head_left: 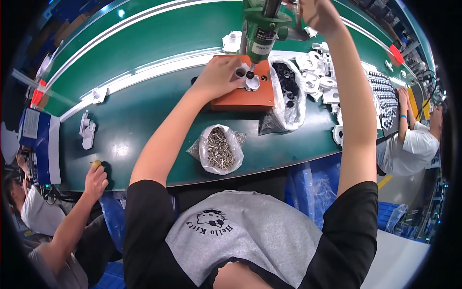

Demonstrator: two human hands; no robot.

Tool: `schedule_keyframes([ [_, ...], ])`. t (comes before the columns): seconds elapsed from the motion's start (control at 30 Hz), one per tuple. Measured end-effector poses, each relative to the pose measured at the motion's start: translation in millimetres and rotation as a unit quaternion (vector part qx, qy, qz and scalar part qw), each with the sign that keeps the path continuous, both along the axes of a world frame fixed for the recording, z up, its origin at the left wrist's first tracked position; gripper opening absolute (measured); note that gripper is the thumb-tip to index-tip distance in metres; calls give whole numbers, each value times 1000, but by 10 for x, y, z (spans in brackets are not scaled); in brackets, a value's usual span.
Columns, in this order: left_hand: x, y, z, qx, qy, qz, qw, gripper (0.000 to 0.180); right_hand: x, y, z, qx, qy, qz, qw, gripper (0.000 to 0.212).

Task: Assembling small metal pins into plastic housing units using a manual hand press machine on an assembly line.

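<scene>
My left hand [219, 77] rests on an orange block fixture [240, 102], its fingers closed on a small white plastic part [252, 85]. A round black piece [250, 75] sits on that part, right below the tip of a green bench press [262, 41]. Raised at the top edge, my right hand [321, 18] is closed around the metal lever [297, 19] of the press; some of its fingers are cut off by the picture edge.
A bag of black pieces [288, 84] stands right of the fixture, a bag of screws [220, 151] in front. White plastic parts [315, 72] lie piled at right. At left are loose white parts [88, 131] and a co-worker's hand [96, 182] holding a yellowish knob. Another co-worker [409, 144] sits right.
</scene>
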State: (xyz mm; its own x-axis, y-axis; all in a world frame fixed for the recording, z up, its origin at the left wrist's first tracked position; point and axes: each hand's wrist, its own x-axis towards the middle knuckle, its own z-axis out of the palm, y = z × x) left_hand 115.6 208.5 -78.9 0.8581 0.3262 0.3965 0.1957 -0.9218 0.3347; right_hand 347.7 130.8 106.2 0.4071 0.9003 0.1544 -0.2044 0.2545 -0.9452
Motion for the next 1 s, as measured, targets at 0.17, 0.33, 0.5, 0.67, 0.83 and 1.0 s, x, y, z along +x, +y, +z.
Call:
schedule_keyframes([
  [0.17, -221, 132, 257, -66, -14, 153, 986, 33, 462, -536, -1140, -36, -276, -162, 947, 36],
  [0.33, -379, 818, -104, -141, -226, 268, 926, 39, 723, -1203, -2114, -205, -653, -255, 683, 31],
  [0.5, -785, 1442, -305, -181, -241, 347, 888, 62, 441, -1271, -2198, -280, -694, -240, 618, 33],
  [0.67, -1600, 1510, -556, -242, -131, 378, 884, 53, 504, -1229, -2306, -379, -698, -218, 567, 50],
  [0.83, -3132, 1883, -452, 26, 154, 680, 716, 71, 780, -1255, -2314, -321, -659, -132, 668, 51],
  [1.0, -4629, 1964, -693, -90, 155, 730, 659, 50, 738, -1075, -2280, -359, -654, -134, 652, 49],
])
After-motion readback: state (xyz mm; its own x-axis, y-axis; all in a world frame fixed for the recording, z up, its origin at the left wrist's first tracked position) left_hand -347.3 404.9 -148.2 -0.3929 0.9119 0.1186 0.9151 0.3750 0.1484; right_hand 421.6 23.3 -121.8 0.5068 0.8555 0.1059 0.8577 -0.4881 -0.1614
